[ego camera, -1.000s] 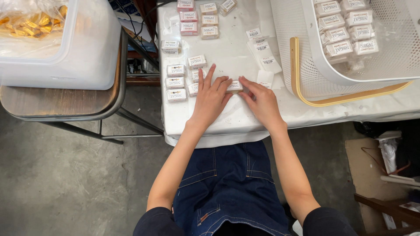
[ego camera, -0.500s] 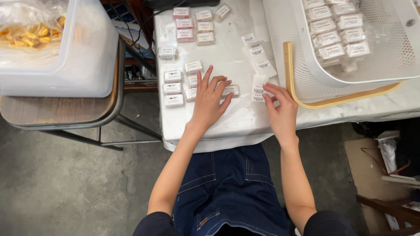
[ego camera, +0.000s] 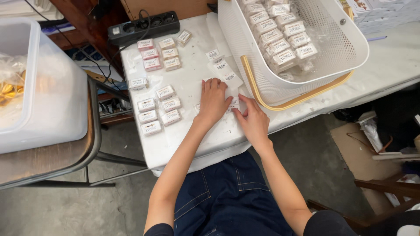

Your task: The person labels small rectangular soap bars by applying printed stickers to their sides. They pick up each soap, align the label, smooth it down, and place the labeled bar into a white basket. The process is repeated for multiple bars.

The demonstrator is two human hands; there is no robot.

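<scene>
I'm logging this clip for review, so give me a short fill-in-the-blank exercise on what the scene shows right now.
1. The left hand lies flat on the ____ table cover.
2. The right hand pinches a small label right beside the ____ hand.
3. The white mesh basket holds many wrapped ____ bars.
4. A black ____ strip lies at the table's far edge.

Missing words: white; left; small; power

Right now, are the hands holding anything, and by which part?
Nothing is lifted. The left hand lies flat on the table; the right hand pinches the edge of a small label lying there.
</scene>
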